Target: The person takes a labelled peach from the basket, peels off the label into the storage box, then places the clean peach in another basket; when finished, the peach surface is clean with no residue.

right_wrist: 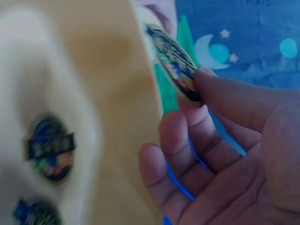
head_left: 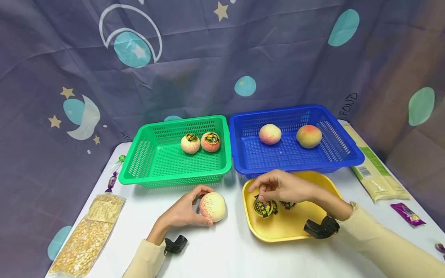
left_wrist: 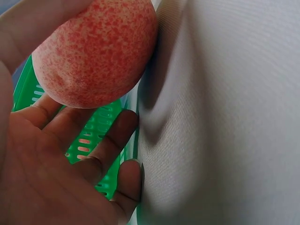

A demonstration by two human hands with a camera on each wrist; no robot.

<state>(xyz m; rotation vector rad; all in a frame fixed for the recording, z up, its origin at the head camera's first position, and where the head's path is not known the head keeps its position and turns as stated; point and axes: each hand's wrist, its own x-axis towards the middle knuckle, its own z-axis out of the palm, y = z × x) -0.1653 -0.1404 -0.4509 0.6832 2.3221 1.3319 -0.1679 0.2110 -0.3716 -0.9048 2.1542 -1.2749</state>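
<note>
On the white table, my left hand [head_left: 187,206] holds a pale peach with red speckles [head_left: 213,207], thumb on the near side and fingers behind it. The left wrist view shows the peach's red-speckled side [left_wrist: 98,56] close up. Over the yellow tray [head_left: 295,229], my right hand [head_left: 286,187] pinches a round black-and-gold fruit sticker [right_wrist: 176,65] between thumb and index finger. Its other fingers are loosely bent. Inside the tray lie two more such stickers, one sticker [right_wrist: 50,147] plainly visible and the other sticker [right_wrist: 37,213] cut off by the frame edge.
Behind, a green basket [head_left: 174,179] contains two peaches bearing stickers [head_left: 200,143]. A blue basket [head_left: 299,168] beside it contains two peaches without visible stickers [head_left: 289,135]. A bag of corn kernels [head_left: 87,235] lies left; a long yellow-green packet [head_left: 375,170] and purple wrapper [head_left: 407,214] lie right.
</note>
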